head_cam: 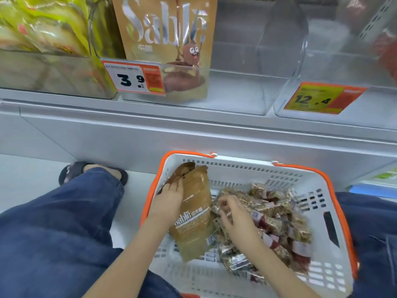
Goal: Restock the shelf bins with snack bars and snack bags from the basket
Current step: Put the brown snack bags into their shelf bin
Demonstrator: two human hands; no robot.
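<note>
A white basket [311,186] with orange handles sits on the floor between my knees. My left hand [169,201] holds a brown Sable snack bag [195,214] standing tilted at the basket's left side. My right hand [234,214] rests on the pile of clear-wrapped snack bars [275,229] with its fingers curled among them; whether it grips one is unclear. On the shelf above, a clear bin [189,82] holds one upright Sable bag [165,33]. The clear bin [335,67] to its right looks nearly bare.
A bin of yellow-green packets [40,29] stands at the upper left. Price tags reading 3.9 [133,79] and 12.4 [322,97] hang on the bin fronts. My jeans-covered legs flank the basket, and a black sandal [73,168] rests on the pale floor.
</note>
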